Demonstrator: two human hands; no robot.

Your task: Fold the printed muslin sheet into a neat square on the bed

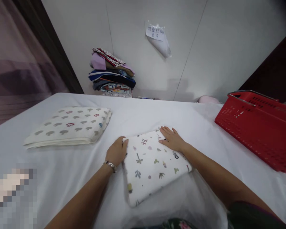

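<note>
A folded white cloth (152,168) printed with small plants and other little motifs lies on the white-covered table in front of me. At its upper left corner, my left hand (116,150) is closed on the edge, with the fingertips partly hidden. My right hand (172,139) lies flat on the upper right part of the cloth, its fingers spread. Off to the left lies a second folded white cloth (71,125) with grey, red and blue mushroom prints, touched by neither of my hands.
A red plastic basket (259,130) stands on the right of the table (143,111). Against the wall at the back is a stack of folded fabrics (112,74). A paper sign (157,35) hangs above. At the lower left edge is a pixelated patch.
</note>
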